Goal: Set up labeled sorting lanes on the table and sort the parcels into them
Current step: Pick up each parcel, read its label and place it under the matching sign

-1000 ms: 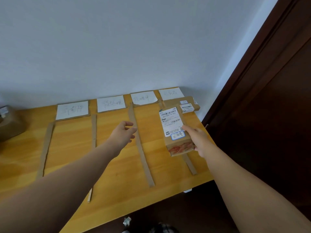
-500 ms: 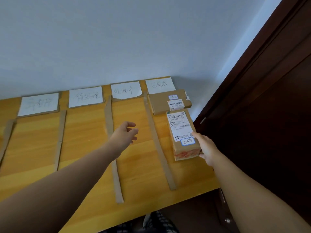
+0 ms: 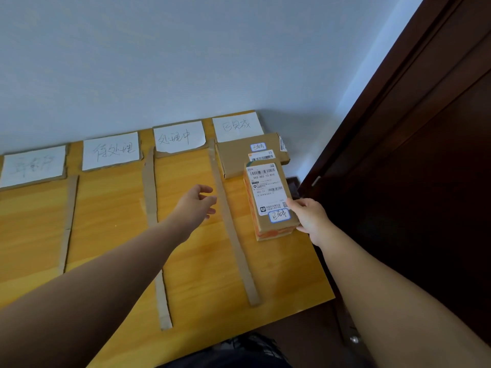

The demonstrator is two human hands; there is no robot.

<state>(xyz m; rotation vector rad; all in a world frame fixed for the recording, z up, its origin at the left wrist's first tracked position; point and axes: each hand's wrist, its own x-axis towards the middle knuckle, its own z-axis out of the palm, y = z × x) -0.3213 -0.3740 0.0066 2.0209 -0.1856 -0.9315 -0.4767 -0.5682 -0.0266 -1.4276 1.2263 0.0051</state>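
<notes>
A small brown parcel (image 3: 268, 197) with a white shipping label and a blue-edged sticker lies in the rightmost lane of the wooden table (image 3: 111, 235). My right hand (image 3: 310, 219) grips its near right corner, thumb on top. A flat brown parcel (image 3: 236, 158) lies just behind it, under the rightmost paper label (image 3: 236, 126). My left hand (image 3: 196, 203) hovers open over the third lane and holds nothing. Three more handwritten labels (image 3: 178, 136) (image 3: 111, 151) (image 3: 33, 164) line the wall side.
Cardboard strips (image 3: 231, 235) (image 3: 152, 208) (image 3: 69, 221) divide the lanes from the back to the front of the table. A dark wooden door (image 3: 411, 181) stands close to the table's right edge. A grey wall backs the table.
The small parcel went from lifted above the table to lying in the rightmost lane before the flat parcel. My left hand stayed over the third lane. The view shifted right.
</notes>
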